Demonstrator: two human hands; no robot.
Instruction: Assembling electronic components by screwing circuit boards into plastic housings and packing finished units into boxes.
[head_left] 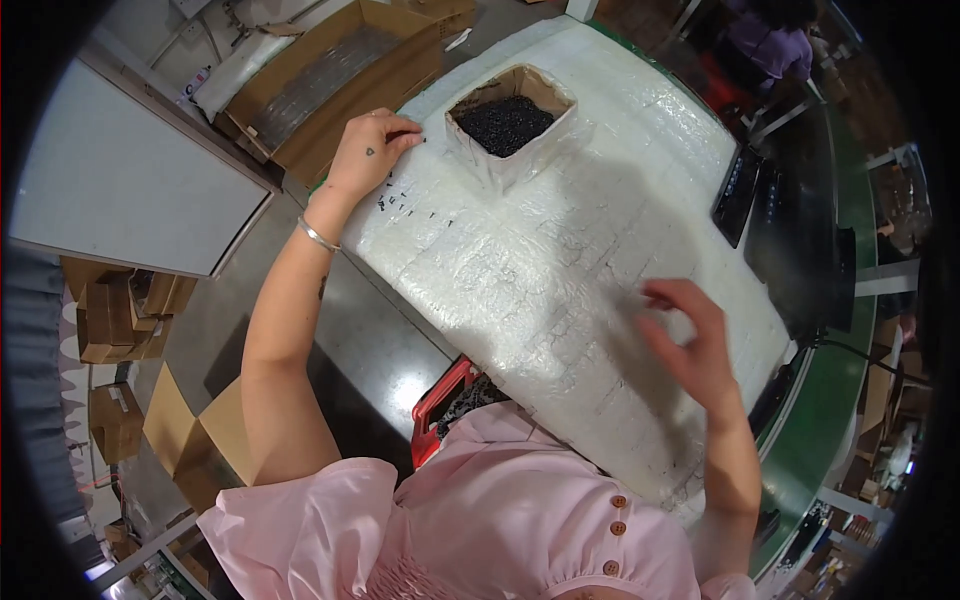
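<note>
At the far left edge of the covered table, my left hand [368, 150] is closed in a pinch. A tiny dark piece shows at its fingertips, apparently one of the small black screws. Several more small black screws [410, 211] lie scattered just below this hand. To its right stands an open box [494, 162] wrapped in clear film, filled with a heap of small black parts [508, 122]. Over the right side of the table, my right hand [695, 340] hovers slightly blurred, thumb and index finger curved apart, with nothing visible between them.
White film with creases covers the table [500, 290]. A dark keyboard-like device [735, 195] lies along its right edge beside a green surface [845, 440]. A long cardboard box [325, 85] stands beyond the left edge. A red stool [440, 405] is near my body; another person [770, 45] sits far right.
</note>
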